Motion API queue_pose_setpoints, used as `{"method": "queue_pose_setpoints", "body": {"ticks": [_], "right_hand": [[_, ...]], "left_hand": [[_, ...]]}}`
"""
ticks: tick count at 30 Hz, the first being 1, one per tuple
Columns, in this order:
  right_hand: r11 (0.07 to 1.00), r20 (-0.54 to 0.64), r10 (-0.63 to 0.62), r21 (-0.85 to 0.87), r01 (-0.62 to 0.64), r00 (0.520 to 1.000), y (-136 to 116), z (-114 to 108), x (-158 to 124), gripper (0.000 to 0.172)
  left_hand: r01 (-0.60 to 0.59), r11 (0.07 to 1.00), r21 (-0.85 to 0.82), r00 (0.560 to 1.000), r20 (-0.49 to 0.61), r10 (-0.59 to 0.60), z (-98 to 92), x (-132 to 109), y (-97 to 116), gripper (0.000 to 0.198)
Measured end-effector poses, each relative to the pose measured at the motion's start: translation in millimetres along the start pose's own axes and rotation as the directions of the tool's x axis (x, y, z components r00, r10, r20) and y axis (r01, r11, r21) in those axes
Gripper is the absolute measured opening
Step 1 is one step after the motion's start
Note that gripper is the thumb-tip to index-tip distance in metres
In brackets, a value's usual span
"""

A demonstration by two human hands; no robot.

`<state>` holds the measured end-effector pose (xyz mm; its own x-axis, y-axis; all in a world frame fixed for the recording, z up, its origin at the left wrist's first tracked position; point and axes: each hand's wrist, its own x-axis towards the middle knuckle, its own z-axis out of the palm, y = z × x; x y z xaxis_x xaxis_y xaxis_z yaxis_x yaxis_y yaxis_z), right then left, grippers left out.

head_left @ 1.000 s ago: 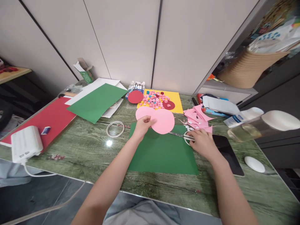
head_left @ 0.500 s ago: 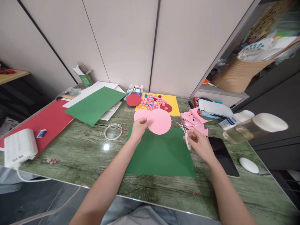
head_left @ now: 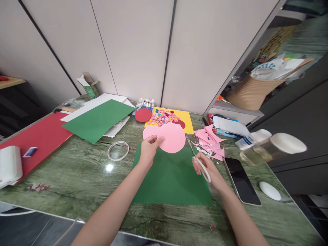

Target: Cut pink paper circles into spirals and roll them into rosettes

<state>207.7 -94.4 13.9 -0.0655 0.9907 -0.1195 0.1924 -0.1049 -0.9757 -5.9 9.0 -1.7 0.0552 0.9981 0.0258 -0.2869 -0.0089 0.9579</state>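
My left hand (head_left: 150,147) pinches a pink paper circle (head_left: 173,138) at its left edge, thumb on top. A second pink rounded piece (head_left: 148,132) shows partly behind it; I cannot tell whether the hand holds that one too. In my right hand (head_left: 205,167) is a pair of scissors (head_left: 202,167) with white handles. The blades point up and left, close to the circle's right edge but apart from it. Under both hands lies a green sheet of paper (head_left: 171,181). Pink paper scraps (head_left: 210,140) are heaped to the right of the scissors.
Small pink and coloured balls (head_left: 164,118) lie on a yellow sheet (head_left: 188,119) behind the circle, beside a red circle (head_left: 143,115). A tape roll (head_left: 118,151) is at left. Rightward are a phone (head_left: 242,181), a white mouse (head_left: 270,190) and a clear jug (head_left: 271,148).
My right hand has brought the scissors left and down, away from the pink scraps and nearer the circle. My left hand keeps its pinch. The head view has shifted slightly.
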Motion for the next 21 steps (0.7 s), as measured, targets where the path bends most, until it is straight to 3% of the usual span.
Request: {"method": "queue_pose_setpoints", "body": {"ticks": [21], "right_hand": [[1.0,0.001,-0.003,-0.016,0.003,1.0,-3.3,1.5,-1.2,0.032]], "left_hand": [[0.009,0.999,0.049,0.999,0.044,-0.012,0.3,-1.4,6.0,0.024]]}}
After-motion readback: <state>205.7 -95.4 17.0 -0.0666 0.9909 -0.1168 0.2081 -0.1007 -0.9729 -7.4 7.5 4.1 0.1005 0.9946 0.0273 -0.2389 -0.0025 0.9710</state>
